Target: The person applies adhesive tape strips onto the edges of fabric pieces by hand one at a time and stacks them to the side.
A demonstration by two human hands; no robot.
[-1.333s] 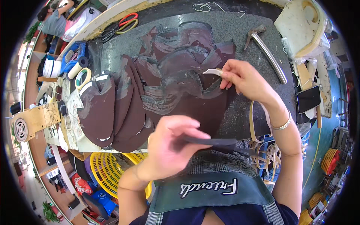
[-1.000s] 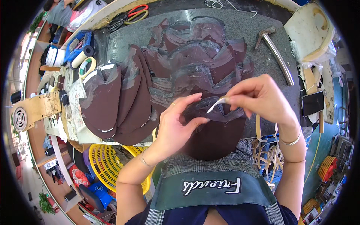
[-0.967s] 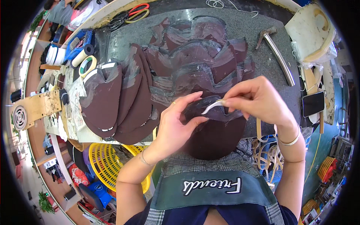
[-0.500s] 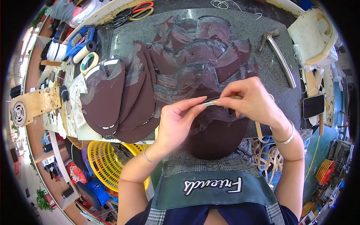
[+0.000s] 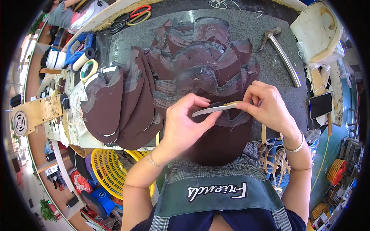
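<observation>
A thin white-and-tan strip (image 5: 208,111) is in front of me, its tan end pinched between the thumb and fingers of my right hand (image 5: 266,106). My left hand (image 5: 181,123) has its thumb and fingers apart around the white end, the thumb touching or very near its lower edge. Below the strip lies a dark brown curved piece (image 5: 216,142), overhanging the table's front edge. Beyond my hands, several dark brown pieces (image 5: 200,57) overlap in rows, with greyish smears along their edges. To the left is a stack of similar brown pieces (image 5: 102,104).
A hammer (image 5: 283,57) lies at the right of the dark tabletop (image 5: 266,34), with a phone (image 5: 320,106) beyond it. Scissors (image 5: 129,19) lie at the far left, and a tape roll (image 5: 89,70) by the stack. A yellow basket (image 5: 110,169) stands below the table's front edge.
My left thumb and fingers have spread apart from their pinch, showing more of the strip's white end. My right hand has moved slightly right and still pinches the strip.
</observation>
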